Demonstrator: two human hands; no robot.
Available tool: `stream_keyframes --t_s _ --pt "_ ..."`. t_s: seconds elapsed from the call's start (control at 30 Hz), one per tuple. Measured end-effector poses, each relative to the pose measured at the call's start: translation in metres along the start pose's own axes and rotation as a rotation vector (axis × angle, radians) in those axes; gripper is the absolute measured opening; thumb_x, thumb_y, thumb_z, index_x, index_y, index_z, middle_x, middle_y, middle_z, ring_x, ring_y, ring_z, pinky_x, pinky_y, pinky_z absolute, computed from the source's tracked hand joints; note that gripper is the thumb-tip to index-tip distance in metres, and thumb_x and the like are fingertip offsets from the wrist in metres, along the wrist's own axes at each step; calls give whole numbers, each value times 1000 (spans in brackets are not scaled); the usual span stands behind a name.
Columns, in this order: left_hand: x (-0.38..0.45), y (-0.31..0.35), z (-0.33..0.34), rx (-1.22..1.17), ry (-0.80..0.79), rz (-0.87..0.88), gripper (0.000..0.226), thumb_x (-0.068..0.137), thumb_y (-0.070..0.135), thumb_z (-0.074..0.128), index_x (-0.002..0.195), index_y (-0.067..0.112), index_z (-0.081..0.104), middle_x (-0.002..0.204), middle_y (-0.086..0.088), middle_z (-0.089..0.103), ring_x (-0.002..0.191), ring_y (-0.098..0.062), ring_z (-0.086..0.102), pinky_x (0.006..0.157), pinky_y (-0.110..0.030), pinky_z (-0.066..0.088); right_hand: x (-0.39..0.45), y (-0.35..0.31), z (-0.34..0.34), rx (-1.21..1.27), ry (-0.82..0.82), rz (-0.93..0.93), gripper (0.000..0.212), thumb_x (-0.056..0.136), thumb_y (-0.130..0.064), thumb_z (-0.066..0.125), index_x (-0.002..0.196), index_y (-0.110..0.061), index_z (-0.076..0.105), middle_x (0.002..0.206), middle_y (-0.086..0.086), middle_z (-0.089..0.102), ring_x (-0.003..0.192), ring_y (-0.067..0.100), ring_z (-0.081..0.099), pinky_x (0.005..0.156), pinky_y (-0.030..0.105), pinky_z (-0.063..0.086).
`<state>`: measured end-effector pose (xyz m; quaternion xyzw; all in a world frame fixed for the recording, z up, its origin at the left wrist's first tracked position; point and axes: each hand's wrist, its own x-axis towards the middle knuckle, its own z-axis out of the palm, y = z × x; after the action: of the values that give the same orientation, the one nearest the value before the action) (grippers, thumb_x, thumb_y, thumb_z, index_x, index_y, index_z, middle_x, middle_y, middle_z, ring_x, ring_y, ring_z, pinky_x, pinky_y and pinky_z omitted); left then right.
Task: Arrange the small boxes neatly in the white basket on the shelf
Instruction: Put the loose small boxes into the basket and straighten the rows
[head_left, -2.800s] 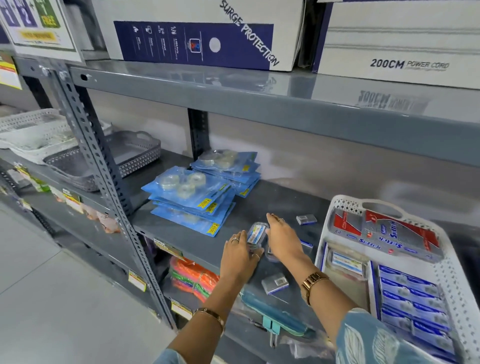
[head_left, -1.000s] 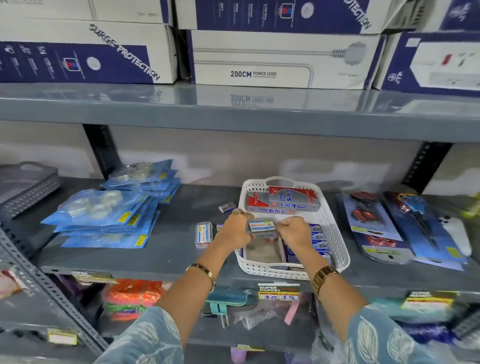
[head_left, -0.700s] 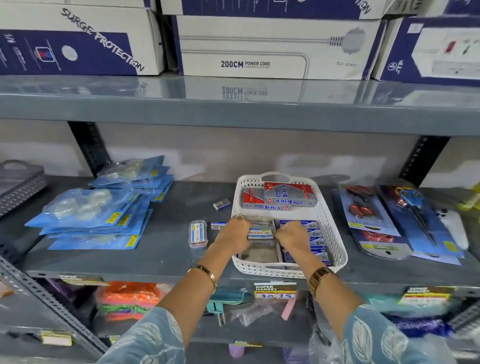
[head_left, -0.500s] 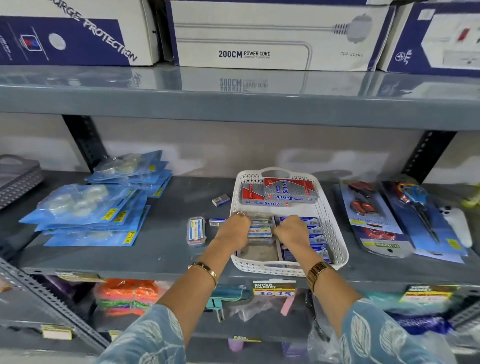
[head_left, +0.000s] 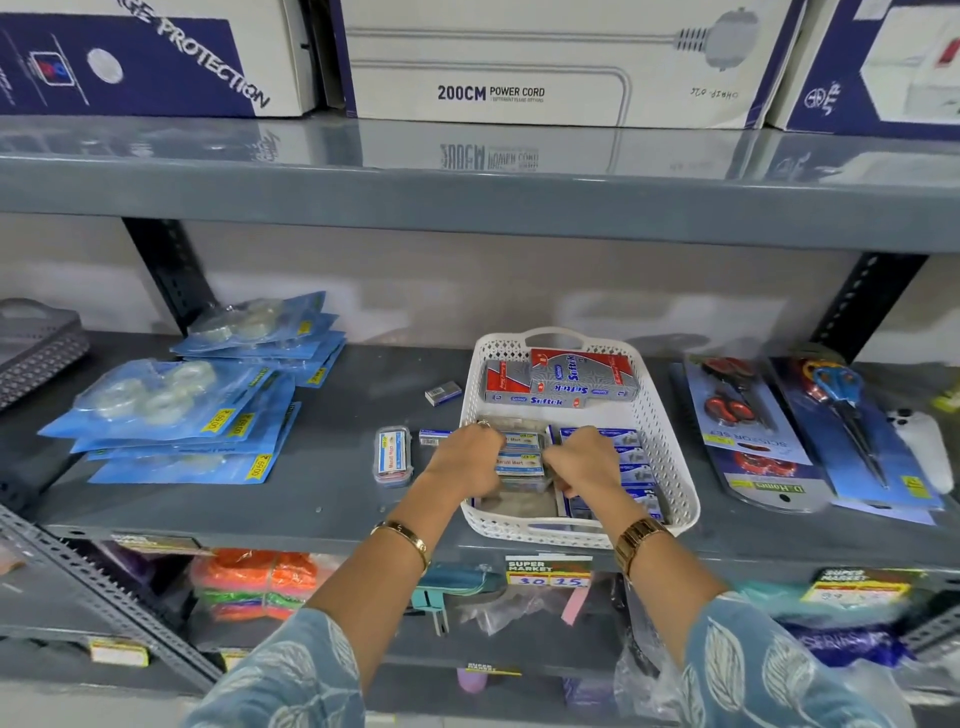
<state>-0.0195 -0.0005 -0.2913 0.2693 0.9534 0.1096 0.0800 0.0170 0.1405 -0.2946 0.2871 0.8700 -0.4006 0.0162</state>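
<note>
A white perforated basket (head_left: 667, 431) stands on the grey middle shelf. At its back lie two red-and-grey Softek boxes (head_left: 579, 382). A column of blue small boxes (head_left: 631, 457) fills its right side. My left hand (head_left: 467, 460) and my right hand (head_left: 584, 460) are inside the basket, both closed on the sides of small clear boxes (head_left: 519, 457) with white-and-blue labels in the left column. Outside, left of the basket, lie a clear box (head_left: 393, 456), a small blue box (head_left: 434, 436) and a small grey box (head_left: 442, 392).
Blue tape packs (head_left: 176, 415) are stacked at the left, next to a grey basket (head_left: 36, 343). Scissor packs (head_left: 748, 431) lie to the right of the white basket. Large power-cord cartons (head_left: 519, 57) sit on the shelf above. Price tags (head_left: 548, 571) hang on the shelf edge.
Both hands carried small clear boxes from the open shelf at the left into the basket and lowered them into its left column. The view shifted right and closer.
</note>
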Motion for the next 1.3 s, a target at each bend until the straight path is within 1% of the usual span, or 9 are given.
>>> stream_keyframes --t_s 0.17,0.33,0.53,0.63,0.83,1.0,1.13,1.2,1.3 --pt "0 -1 -1 -51 -4 4 38 77 10 66 115 9 62 116 -11 63 103 -26 61 83 -35 51 -1 2 -1 45 -6 27 22 76 -19 63 81 2 69 82 17 74 75 29 72 73 45 61" --pt "1 0 5 102 20 30 34 84 9 63 118 6 61 119 -15 62 110 -28 58 94 -37 50 1 3 1 24 -15 42 21 76 -19 63 79 2 69 78 16 74 71 29 73 71 43 62" --pt "3 3 8 262 34 42 28 87 6 58 114 3 63 116 -17 65 109 -31 59 97 -36 45 5 2 7 -112 32 6 22 81 -14 62 97 1 64 99 19 70 87 34 69 75 39 60" --pt "4 2 10 277 51 40 25 88 4 55 112 2 63 115 -17 65 108 -31 59 96 -35 46 7 1 10 -188 97 -33 23 85 -9 58 105 2 59 109 20 66 99 35 64 69 33 50" --pt "7 1 12 264 62 28 28 88 6 57 114 0 62 116 -18 65 110 -30 58 96 -36 47 12 -1 12 -274 137 -101 19 89 -4 54 106 2 58 111 20 65 102 35 62 68 32 44" --pt "8 0 15 218 122 29 29 89 8 55 116 -1 59 118 -17 64 114 -30 54 101 -34 42 15 -3 14 -327 129 -124 20 88 -1 53 107 2 59 111 21 65 102 36 62 72 34 50" --pt "8 -6 15 131 160 22 29 88 12 58 115 3 61 117 -14 64 111 -27 54 105 -33 41 17 -4 14 -332 133 -139 18 87 -2 55 104 0 60 110 20 65 100 35 63 68 32 47" --pt "6 -11 12 -18 195 11 27 85 12 63 110 5 66 116 -13 65 109 -26 55 102 -32 43 17 -7 13 -334 155 -158 17 87 -3 55 103 0 61 108 20 66 100 35 63 69 33 49" --pt "-3 -23 2 -305 393 -102 20 85 6 62 102 6 72 112 -13 68 102 -26 62 88 -29 48 16 -16 13 -338 169 -236 18 88 -5 55 101 0 66 105 18 69 98 33 64 79 36 54"
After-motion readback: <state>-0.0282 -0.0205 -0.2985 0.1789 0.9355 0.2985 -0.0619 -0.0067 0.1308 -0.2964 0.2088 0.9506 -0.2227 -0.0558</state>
